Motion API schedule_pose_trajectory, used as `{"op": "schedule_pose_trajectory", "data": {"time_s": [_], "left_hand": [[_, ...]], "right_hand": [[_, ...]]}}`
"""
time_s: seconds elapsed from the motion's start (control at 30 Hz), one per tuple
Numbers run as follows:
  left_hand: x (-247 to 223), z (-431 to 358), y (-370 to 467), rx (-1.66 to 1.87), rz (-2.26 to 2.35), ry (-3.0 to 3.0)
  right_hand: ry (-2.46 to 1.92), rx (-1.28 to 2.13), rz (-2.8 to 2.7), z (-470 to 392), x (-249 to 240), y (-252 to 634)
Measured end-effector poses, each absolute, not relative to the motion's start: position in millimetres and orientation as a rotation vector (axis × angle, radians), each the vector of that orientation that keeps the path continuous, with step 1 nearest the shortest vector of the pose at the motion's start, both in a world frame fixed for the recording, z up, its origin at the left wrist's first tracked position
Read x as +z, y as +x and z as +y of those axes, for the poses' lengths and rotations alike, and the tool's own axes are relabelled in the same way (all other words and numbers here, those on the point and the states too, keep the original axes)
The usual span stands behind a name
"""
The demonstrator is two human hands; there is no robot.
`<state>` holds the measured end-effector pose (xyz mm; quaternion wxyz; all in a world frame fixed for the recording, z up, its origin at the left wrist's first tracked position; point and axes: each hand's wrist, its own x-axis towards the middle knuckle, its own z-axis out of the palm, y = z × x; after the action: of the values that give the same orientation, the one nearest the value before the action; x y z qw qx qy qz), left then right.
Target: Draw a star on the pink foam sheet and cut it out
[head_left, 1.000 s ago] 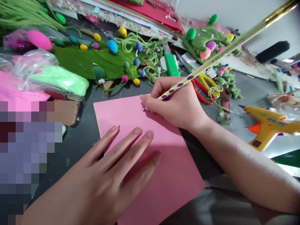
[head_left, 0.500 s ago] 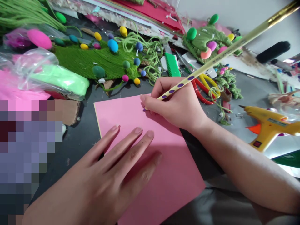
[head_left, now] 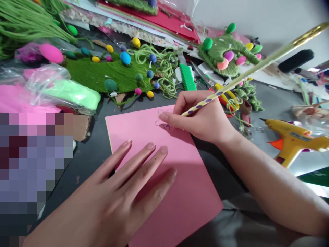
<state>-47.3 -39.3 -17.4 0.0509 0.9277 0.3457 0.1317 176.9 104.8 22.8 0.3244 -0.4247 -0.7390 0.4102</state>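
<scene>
Two hands rest on pink paper (head_left: 180,202), left (head_left: 118,199) spread, right (head_left: 205,118) pinching a pencil (head_left: 232,84).

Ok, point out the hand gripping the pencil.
The right hand, closed around the spotted pencil; the left hand is spread over the pink paper.

At the near edge of the desk (head_left: 96,147) lies the paper sheet (head_left: 180,199), with the left hand (head_left: 115,202) across its left side and the right hand (head_left: 205,118) at its far right corner, the pencil (head_left: 236,80) slanting from it towards the desk's far right. Toward the left edge sit a bagged bundle (head_left: 77,93) and a piece of cardboard (head_left: 81,127); behind the sheet lie a yarn-wrapped piece (head_left: 87,77) and loose yarn (head_left: 164,61), with stacked sheets (head_left: 174,25) farther back. Scissors (head_left: 231,97) lie beyond the right hand, and the glue gun (head_left: 290,135) rests toward the right edge.
</scene>
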Motion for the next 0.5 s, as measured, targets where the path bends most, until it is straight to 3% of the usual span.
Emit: {"op": "schedule_pose_trajectory", "data": {"time_s": [0.5], "left_hand": [[-14.0, -39.7, -51.5, 0.322, 1.062, 2.817]], "right_hand": [[-1.136, 0.981, -1.98, 103.9, 16.6, 173.6]]}}
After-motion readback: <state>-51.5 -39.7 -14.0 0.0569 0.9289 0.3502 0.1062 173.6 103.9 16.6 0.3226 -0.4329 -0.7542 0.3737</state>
